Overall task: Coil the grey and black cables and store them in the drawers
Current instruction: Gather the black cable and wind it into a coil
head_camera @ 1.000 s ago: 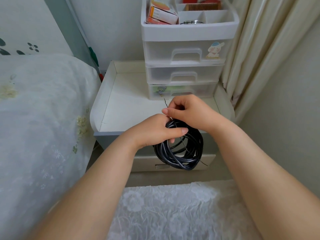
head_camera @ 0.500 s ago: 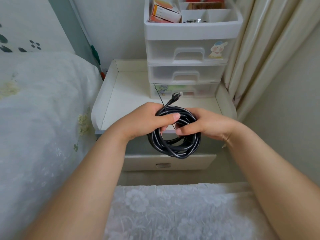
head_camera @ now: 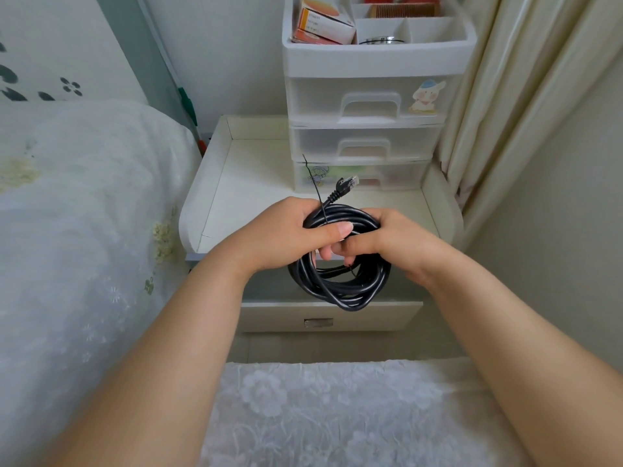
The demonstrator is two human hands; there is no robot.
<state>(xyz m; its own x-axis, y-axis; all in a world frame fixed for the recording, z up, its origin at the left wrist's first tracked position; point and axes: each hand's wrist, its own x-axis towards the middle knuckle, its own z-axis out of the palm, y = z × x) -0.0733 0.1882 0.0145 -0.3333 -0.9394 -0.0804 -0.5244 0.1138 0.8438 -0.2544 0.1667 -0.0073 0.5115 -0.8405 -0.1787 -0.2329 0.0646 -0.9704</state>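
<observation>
No text here is legible. An orange and white box (head_camera: 323,23) in the top tray of the plastic drawer unit (head_camera: 371,106) carries printed lines too small to read. The top drawer bears a cartoon animal sticker (head_camera: 425,96), the bottom drawer another cartoon sticker (head_camera: 318,175), both wordless.

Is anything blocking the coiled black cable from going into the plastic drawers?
Yes: all three plastic drawers are shut, so one must be pulled open first. Both the left hand and right hand grip the black cable. The nightstand top between is bare.
</observation>
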